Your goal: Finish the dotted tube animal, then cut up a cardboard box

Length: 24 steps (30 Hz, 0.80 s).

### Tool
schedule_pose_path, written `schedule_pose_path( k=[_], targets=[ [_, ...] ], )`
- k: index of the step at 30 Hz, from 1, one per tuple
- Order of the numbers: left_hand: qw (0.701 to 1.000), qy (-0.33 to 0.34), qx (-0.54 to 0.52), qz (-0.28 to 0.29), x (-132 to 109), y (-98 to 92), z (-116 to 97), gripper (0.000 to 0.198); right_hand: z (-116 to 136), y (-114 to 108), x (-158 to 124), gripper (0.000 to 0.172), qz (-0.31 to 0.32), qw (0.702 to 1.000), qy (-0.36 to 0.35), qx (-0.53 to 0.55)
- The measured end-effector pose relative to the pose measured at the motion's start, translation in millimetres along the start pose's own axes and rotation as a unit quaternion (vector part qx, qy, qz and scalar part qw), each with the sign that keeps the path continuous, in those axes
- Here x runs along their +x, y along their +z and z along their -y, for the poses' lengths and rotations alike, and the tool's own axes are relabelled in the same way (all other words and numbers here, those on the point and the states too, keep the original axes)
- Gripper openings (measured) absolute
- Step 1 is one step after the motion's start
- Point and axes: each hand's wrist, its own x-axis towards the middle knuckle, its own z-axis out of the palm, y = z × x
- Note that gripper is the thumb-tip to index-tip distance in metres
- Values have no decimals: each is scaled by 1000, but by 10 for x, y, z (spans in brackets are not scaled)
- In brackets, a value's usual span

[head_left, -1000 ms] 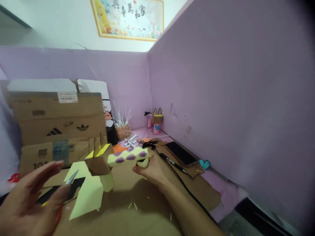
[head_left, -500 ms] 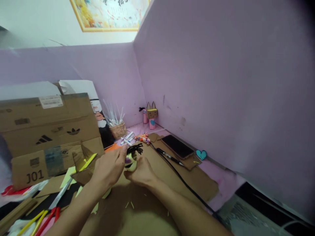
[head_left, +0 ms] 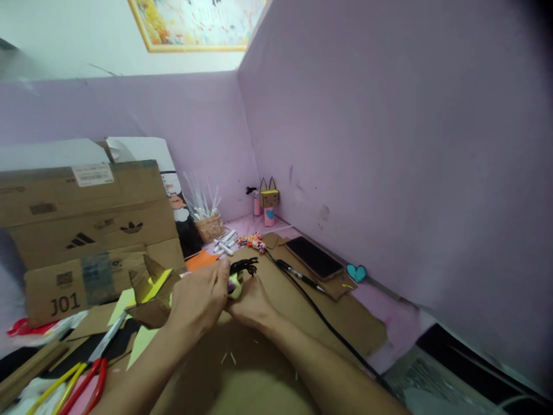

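Over the cardboard mat (head_left: 259, 369), my left hand (head_left: 202, 294) and my right hand (head_left: 250, 302) are closed together round a small pale-yellow paper craft piece (head_left: 235, 286). A purple patch shows on its side, and a tuft of black yarn (head_left: 244, 266) sticks out at its top. My fingers hide most of the piece. The left thumb presses beside the yarn, while the right hand grips from the other side. A few thin pale scraps (head_left: 228, 358) lie on the mat below my hands.
Left: red-handled scissors (head_left: 97, 380), yellow-handled scissors (head_left: 60, 392), paper offcuts and a standing cardboard box (head_left: 86, 230). Right: a phone (head_left: 314, 257), a pen (head_left: 300, 275), a black cable (head_left: 324, 320) and a blue heart (head_left: 356, 272). Behind: markers (head_left: 225, 243), a basket (head_left: 210, 226) and a cat-headed figure (head_left: 269, 202).
My hands have shifted slightly right with the paper piece and turned it, so less of its pale-yellow side shows. The camera view has moved a little.
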Motion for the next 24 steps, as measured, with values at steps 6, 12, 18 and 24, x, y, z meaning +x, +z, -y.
schedule_pose_path(
  k=[6,12,18,24],
  targets=[
    [948,158,-138,-241,-174,-181,191,44,-123,-41,121,23,-9,990,18,139],
    [867,-57,-279,-409,-604,-341,691,33,-139,-81,132,9,11,983,75,169],
    [851,-126,-499,-102,-496,231,1217,54,-181,-33,111,16,32,980,92,175],
    [797,-145,-587,13,-447,677,1227,37,-256,-50,104,30,77,981,90,154]
  ],
)
